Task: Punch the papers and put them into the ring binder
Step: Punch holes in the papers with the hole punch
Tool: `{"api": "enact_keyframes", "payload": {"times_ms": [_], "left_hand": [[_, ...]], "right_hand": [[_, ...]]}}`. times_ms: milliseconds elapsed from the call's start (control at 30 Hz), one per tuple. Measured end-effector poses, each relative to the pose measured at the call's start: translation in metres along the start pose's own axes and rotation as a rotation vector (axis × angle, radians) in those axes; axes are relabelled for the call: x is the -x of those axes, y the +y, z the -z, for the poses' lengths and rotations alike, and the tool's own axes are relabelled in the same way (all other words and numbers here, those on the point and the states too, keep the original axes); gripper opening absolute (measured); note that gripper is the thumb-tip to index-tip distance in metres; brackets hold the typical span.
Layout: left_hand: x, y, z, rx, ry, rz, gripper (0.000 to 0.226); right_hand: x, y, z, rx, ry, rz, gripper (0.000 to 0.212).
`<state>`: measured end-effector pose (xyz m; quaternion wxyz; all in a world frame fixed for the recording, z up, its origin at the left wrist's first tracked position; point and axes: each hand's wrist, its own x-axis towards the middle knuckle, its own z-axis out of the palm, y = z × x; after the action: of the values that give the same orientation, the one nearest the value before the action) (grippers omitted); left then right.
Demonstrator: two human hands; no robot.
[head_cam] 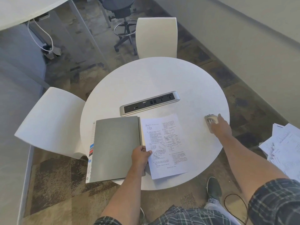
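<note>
A grey ring binder (pixel 115 148) lies closed on the round white table (pixel 162 78), overhanging the near left edge, with coloured tabs along its left side. Right of it lies a printed sheet of paper (pixel 168 143), its left edge tucked beside the binder. My left hand (pixel 141 157) rests on the binder's right edge and pinches the paper's left margin. A small silver hole punch (pixel 209 121) sits near the table's right edge. My right hand (pixel 221 126) is laid over the punch, fingers curled around it.
A silver power and socket strip (pixel 150 103) is set into the table's middle. White chairs stand at the far side (pixel 156 38) and at the left (pixel 50 122). A loose pile of papers (pixel 285 146) lies at the right edge of view. A black cable (pixel 233 207) trails on the floor.
</note>
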<state>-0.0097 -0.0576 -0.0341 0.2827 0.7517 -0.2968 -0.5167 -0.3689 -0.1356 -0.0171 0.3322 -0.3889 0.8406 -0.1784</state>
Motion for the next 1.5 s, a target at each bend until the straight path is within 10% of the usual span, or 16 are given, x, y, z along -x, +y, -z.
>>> {"api": "enact_keyframes", "payload": {"times_ms": [867,1500], "left_hand": [[0.0,-0.002,0.009,-0.037,0.096,-0.009,0.013],[0.013,-0.008,-0.006,0.021,0.089,0.004,0.01]], "right_hand": [[0.049,-0.009,-0.045,-0.042,-0.123,0.124,0.02],[0.073,-0.006,-0.057,-0.049,-0.137,0.131,0.029]]}}
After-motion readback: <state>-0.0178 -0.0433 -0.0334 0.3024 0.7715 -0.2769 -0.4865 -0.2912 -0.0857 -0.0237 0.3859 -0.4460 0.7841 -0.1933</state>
